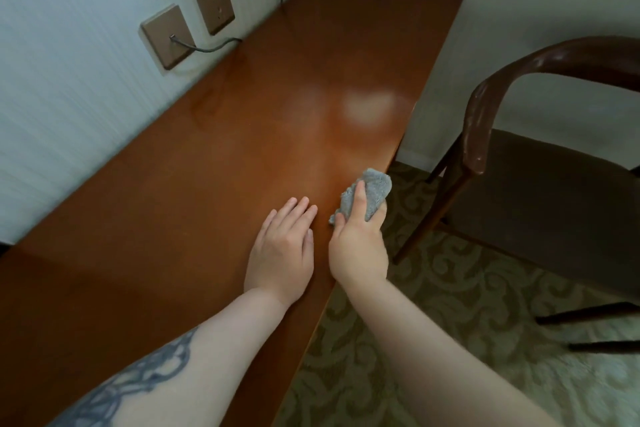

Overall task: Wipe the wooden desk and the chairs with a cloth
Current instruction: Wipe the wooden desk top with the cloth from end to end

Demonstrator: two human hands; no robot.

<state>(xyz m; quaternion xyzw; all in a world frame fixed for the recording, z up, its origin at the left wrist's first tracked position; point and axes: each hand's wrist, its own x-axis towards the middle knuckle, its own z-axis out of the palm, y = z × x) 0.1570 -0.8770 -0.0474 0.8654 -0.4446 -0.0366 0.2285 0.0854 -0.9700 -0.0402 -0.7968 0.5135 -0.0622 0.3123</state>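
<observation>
Dark chair (519,156) right of the grips, wall sockets (188,22) far beyond-left; right grip (358,246) bunches the grey cloth (372,192) at the counter (242,149) edge, left grip (282,250) flat, fingers spread lightly beside it.

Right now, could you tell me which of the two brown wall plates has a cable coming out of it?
The nearer, lower wall plate has the grey cable coming out of its middle. The farther, higher socket plate shows only empty socket holes.

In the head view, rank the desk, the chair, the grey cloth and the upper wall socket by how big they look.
1. Desk
2. Chair, partly cut off by the frame
3. and 4. Cloth and upper wall socket look alike; the right hand hides part of the cloth.
</observation>
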